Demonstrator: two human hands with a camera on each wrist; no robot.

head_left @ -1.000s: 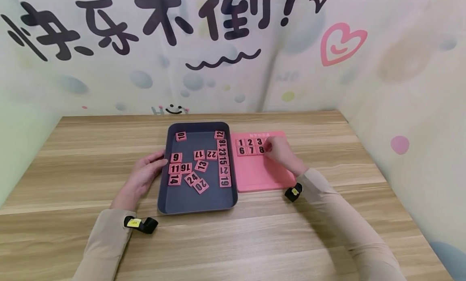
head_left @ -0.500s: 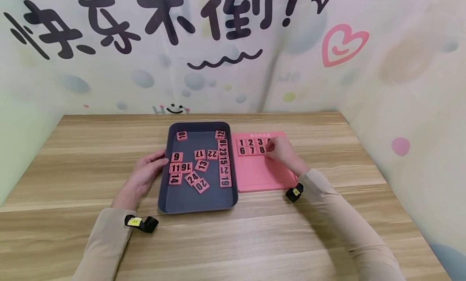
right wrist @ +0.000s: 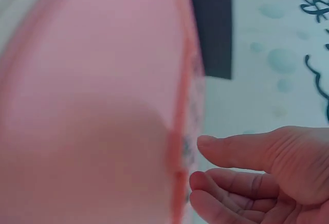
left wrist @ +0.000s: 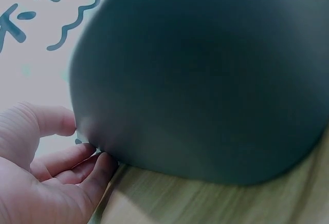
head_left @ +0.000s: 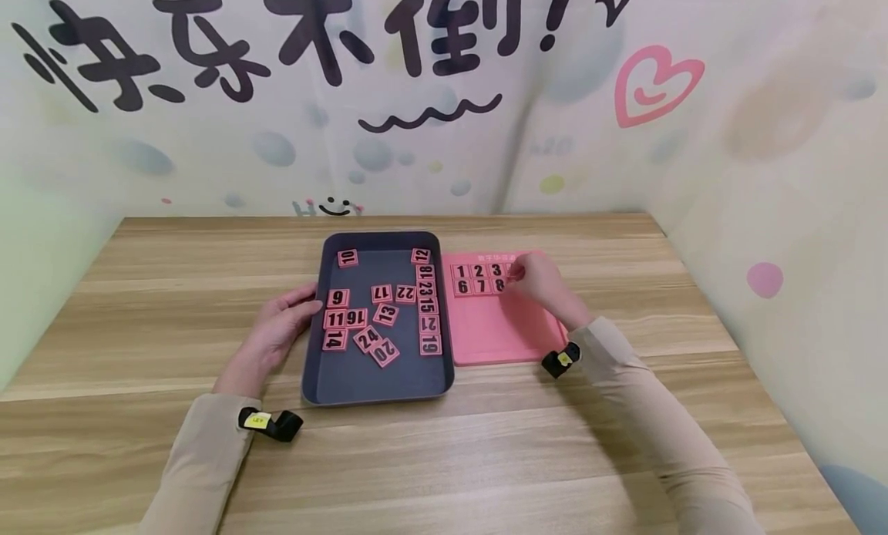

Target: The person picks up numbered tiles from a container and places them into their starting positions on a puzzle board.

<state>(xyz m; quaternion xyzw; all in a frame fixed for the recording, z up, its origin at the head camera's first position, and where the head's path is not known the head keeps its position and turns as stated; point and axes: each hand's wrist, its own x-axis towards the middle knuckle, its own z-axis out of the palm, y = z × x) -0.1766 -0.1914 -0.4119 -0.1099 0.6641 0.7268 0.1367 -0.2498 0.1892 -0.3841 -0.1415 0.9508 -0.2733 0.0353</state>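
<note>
A dark grey tray [head_left: 388,381] holds several loose pink number tiles, among them 13 [head_left: 385,314] and 24 [head_left: 368,338]. My left hand [head_left: 280,327] holds the tray's left side, thumb at the rim and fingertips low on the outer wall in the left wrist view. Right of the tray lies a pink board [head_left: 486,331] with two rows of tiles at its far side. My right hand [head_left: 544,284] is over that end, fingertips beside the 8 tile [head_left: 499,286] and covering tiles behind it. In the right wrist view, thumb and fingers stand apart with nothing visible between them.
The tray and the board lie side by side on a wooden table [head_left: 416,466]. A wall with large black lettering [head_left: 312,38] rises behind the table, and another wall [head_left: 798,211] stands at the right. Black bands sit on both sleeves.
My right hand's fingertips shift slightly at the 8 tile and now cover the tile right of 3. The left hand stays at the tray. The whole head view drifts a little.
</note>
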